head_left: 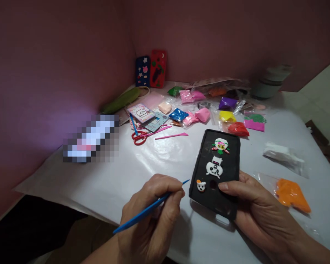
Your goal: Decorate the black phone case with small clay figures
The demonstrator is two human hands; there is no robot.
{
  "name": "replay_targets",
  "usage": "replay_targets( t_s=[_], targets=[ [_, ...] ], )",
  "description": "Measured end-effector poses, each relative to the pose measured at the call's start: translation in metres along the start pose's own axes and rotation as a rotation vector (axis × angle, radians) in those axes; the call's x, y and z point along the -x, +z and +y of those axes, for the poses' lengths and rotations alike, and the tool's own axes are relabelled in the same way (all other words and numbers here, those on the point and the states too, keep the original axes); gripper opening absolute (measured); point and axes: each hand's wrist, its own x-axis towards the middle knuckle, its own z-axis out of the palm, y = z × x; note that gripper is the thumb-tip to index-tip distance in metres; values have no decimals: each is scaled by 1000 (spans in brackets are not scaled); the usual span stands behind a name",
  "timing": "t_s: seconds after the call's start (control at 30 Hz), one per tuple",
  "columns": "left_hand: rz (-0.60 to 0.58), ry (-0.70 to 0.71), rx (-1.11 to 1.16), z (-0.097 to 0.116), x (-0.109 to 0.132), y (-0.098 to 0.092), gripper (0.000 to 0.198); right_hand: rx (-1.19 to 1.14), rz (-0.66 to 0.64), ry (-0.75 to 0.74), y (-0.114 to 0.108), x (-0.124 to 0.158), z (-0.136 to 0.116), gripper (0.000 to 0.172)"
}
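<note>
My left hand (154, 216) pinches a blue modelling tool (143, 215) like a pen, its thin tip just left of a black phone case (197, 161). Thumb on the face and fingers behind, my right hand (264, 209) grips the case by its lower right edge, tilted above the table. Small clay figures decorate the case: a white one with green, pink and yellow parts (221, 145) at the top, a white-and-black one (215, 168) in the middle, and a little white face with an orange patch (201, 186) lower left. A dark round spot lies near my thumb.
Bagged clay in several colours covers the back, with an orange packet (293, 194) and a white packet (283, 154) at right. Red scissors (139, 138), a pink tool (171, 136) and cards (141, 112) lie left of centre. Decorated blue (142, 71) and red (157, 69) cases lean against the wall.
</note>
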Motion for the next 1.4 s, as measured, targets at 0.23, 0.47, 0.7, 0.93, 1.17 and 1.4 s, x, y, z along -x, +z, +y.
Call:
replay_targets(
  t_s=[0.23, 0.47, 0.7, 0.93, 1.17, 1.4],
  targets=[
    [-25, -20, 18, 5, -1, 0, 23, 5, -61, -15, -2, 0, 1, 23],
    [34, 18, -3, 5, 3, 2, 20, 53, -161, -47, -7, -1, 3, 18],
    [13, 35, 17, 1, 2, 2, 20, 78, -218, -43, -4, -3, 1, 19],
    [14, 109, 25, -7, 1, 2, 17, 77, -197, -67, -7, -1, 2, 18],
    [34, 151, 15, -5, 1, 3, 20, 91, -168, -57, -6, -1, 0, 18],
    [6, 126, 6, -1, -1, 0, 22, 102, -216, -50, -9, -3, 1, 17]
  ],
)
